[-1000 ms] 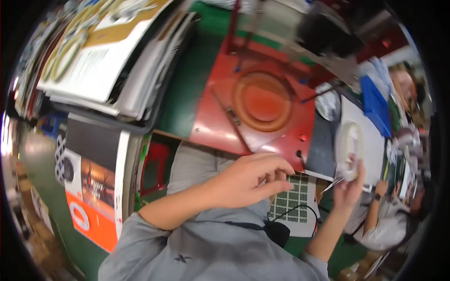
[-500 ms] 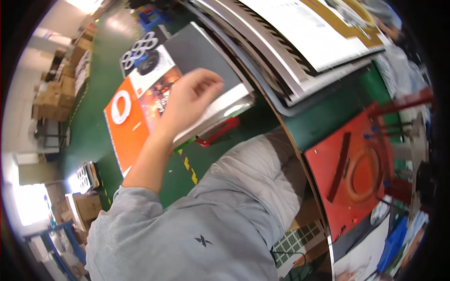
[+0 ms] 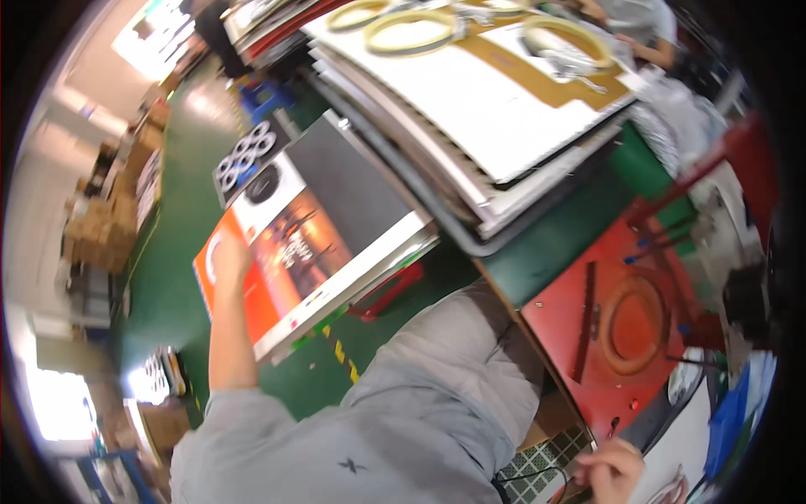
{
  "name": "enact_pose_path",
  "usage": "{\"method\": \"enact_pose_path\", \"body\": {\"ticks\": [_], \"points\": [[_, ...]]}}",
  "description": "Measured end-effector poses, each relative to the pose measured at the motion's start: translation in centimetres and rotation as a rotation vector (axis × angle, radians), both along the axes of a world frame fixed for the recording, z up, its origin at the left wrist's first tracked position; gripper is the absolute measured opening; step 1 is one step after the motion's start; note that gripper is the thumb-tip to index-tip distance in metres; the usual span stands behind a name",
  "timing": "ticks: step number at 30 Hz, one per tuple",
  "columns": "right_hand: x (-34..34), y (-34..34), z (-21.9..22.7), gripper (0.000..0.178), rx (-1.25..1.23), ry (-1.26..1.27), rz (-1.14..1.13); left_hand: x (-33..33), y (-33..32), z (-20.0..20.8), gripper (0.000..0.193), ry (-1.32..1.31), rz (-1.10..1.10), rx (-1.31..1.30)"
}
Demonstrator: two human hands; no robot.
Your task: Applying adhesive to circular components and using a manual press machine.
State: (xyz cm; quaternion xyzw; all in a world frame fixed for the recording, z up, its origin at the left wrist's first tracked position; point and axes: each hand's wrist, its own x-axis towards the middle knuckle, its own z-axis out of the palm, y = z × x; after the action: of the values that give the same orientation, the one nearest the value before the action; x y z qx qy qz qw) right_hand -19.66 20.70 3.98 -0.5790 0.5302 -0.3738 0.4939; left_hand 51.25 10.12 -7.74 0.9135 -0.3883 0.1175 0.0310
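Observation:
My left hand [image 3: 231, 256] is over the orange end of a printed board [image 3: 353, 202], at a white ring [image 3: 210, 256] that it partly covers. Motion smears its fingers, so I cannot tell whether they grip the ring. The board also bears a dark photo panel and a grey panel, and lies on a stack at my left. At the lower right edge my right hand [image 3: 611, 470] has its fingers curled in, close to the near corner of a red mat [image 3: 554, 336]. Whatever it may hold is hidden. An orange ring [image 3: 634, 326] and a dark strip [image 3: 585, 323] lie on that mat.
A tall stack of white boards [image 3: 504, 143] carries several pale yellow rings [image 3: 409, 32]. A red stool [image 3: 756, 160] stands at the right. Cardboard boxes [image 3: 105, 227] line the far left wall. Another person [image 3: 642, 25] is at the far right.
My left hand has moved left and down, from above the board's middle to the white ring. My right hand has come into view at the lower right. The whole view has shifted.

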Motion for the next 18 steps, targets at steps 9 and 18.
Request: {"method": "enact_pose_path", "body": {"ticks": [9,18], "points": [[9.0,-6.0,-3.6,0.013,0.014,-0.124,0.405,1.5,3.0,2.5,0.036,0.053,-0.105,-0.328],[9.2,-5.3,-3.4,0.016,0.126,-0.213,-0.007,-18.3,-0.9,16.4,0.033,1.0,-1.047,-0.368]]}}
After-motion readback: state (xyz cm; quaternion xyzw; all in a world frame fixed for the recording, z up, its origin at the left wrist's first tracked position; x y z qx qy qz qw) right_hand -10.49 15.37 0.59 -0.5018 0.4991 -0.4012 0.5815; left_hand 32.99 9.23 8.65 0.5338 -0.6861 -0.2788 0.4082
